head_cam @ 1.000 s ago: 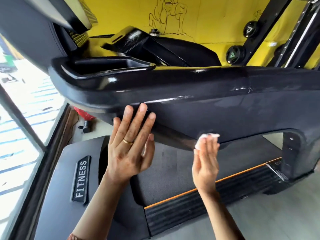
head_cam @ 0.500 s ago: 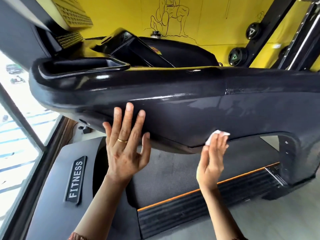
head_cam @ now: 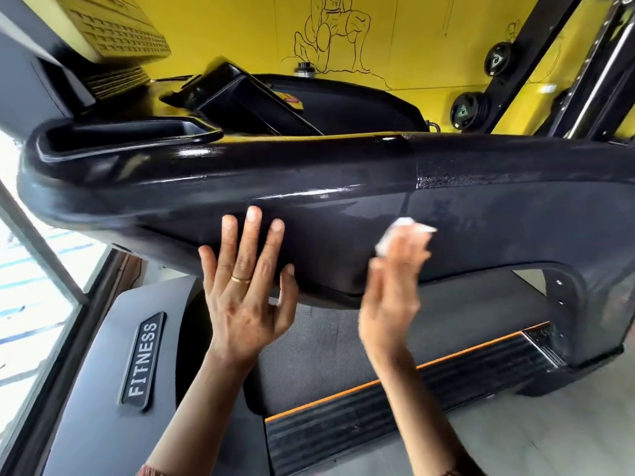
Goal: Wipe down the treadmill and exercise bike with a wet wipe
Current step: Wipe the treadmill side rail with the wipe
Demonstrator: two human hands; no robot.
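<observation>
While our left hand (head_cam: 247,304) lies flat on the treadmill panel (head_cam: 498,228) — fingers spread wide — our right hand (head_cam: 388,304) beside it presses the wet wipe (head_cam: 405,229) with straight fingers.

White wipe (head_cam: 410,231) against black treadmill panel (head_cam: 508,221)

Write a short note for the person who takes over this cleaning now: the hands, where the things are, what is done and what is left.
Left hand: open, fingers spread, flat against the treadmill's black side panel.
Right hand: blurred; its straight fingers press the wet wipe on the same panel, to the right of the left hand.
Done: the panel beside the wipe looks shiny, possibly wiped; I cannot be sure.
Left: the rest of the machine, such as the top tray and the belt; then the exercise bike, which is not in view.
</observation>
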